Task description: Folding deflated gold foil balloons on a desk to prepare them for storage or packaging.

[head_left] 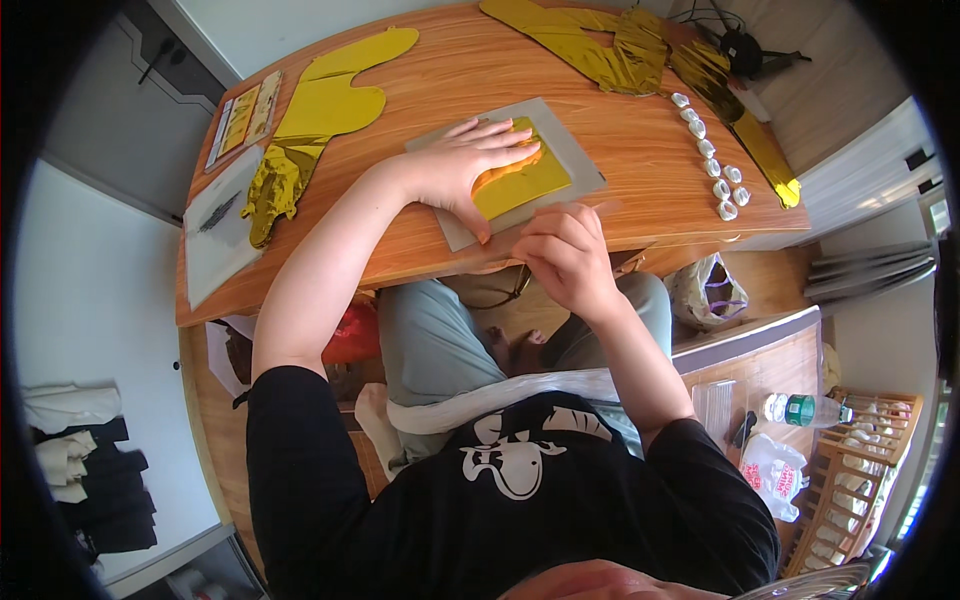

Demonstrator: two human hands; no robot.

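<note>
A: What is seen first, going from the biggest thing down?

B: A long wooden table is seen across the upper half of the view, curved by the lens. Large sheets of gold foil are laid flat on its left part, and a crumpled gold foil heap is spread along the far right edge.

A: And in the middle?

B: A grey board is placed near the table's front edge, and a gold foil sheet is laid on top of it, with an orange edge shown where it is lifted.

A: How are the hands placed?

B: The left hand is laid flat, fingers spread, and is pressed down on the gold foil sheet and the board. The right hand is held at the table's front edge, just beside the board's near corner; its fingers are curled in together. Whether something thin is pinched there cannot be told.

A: What smaller things are noted?

B: A white sheet with a dark mark is seen at the table's left end, and a printed card is set beyond it. A row of small white pieces is lined up on the right, well apart from both hands.
</note>
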